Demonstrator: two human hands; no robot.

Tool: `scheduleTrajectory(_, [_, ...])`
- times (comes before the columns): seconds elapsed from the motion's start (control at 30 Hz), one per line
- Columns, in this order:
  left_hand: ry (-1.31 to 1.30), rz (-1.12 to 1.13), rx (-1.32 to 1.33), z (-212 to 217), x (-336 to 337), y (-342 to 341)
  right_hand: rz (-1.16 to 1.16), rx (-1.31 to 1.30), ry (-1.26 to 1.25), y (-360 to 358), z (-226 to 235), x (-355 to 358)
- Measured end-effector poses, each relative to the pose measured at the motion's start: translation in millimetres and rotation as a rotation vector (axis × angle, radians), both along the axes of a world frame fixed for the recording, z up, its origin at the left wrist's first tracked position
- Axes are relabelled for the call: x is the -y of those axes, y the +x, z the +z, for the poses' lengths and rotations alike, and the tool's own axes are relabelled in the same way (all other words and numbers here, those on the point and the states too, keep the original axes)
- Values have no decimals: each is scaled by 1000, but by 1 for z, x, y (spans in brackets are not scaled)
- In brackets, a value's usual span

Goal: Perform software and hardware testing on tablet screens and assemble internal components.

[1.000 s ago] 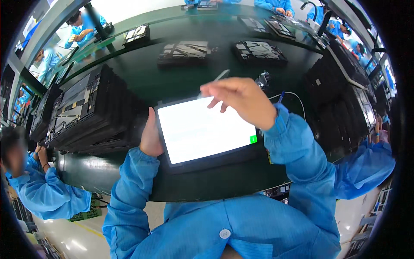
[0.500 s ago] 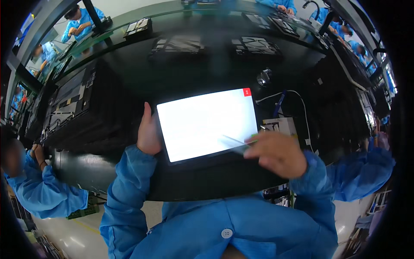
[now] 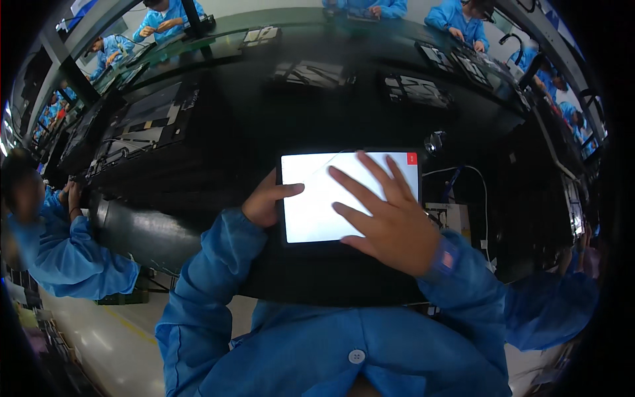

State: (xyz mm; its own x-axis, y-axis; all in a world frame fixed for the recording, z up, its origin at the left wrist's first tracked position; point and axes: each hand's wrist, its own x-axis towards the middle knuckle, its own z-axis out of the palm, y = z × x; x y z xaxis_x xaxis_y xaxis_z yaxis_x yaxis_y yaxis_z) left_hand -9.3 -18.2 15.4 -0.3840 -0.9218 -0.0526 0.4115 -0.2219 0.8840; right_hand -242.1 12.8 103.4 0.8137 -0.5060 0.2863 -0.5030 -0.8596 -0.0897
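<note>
A tablet (image 3: 307,221) with a brightly lit white screen and a red mark in its upper right corner lies in front of me, over the dark table. My left hand (image 3: 266,200) grips its left edge, the thumb on the screen and the other fingers hidden beneath or behind. Over the right half of the screen, my right hand (image 3: 390,228) is spread palm down with its fingers apart. Whether it touches the glass I cannot tell. A faint thin line shows on the screen above the fingertips; what it is stays unclear.
Stacked dark panels (image 3: 142,135) stand to the left, with another dark stack (image 3: 522,178) to the right. A white cable (image 3: 486,198), a blue pen-like thing (image 3: 452,184) and a small shiny object (image 3: 434,142) lie right of the tablet. Co-workers in blue sit around.
My right hand has moved up and left over the screen and spread its fingers; the blurred thin pale thing at its fingertips no longer shows there. My left thumb has come onto the screen.
</note>
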Motion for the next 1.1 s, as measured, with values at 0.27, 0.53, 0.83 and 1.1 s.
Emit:
scheduleTrajectory(0.27, [-9, -24, 67, -5, 1, 3, 186, 245, 64, 8, -17, 32])
scheduleTrajectory(0.53, [137, 71, 131, -3, 6, -3, 96, 1096, 307, -110, -29, 75])
scheduleTrajectory(0.83, [255, 207, 138, 6, 7, -12, 67, 1270, 564, -149, -38, 71])
scheduleTrajectory(1.1, [376, 322, 34, 9, 7, -18, -38, 688, 485, -95, -31, 26])
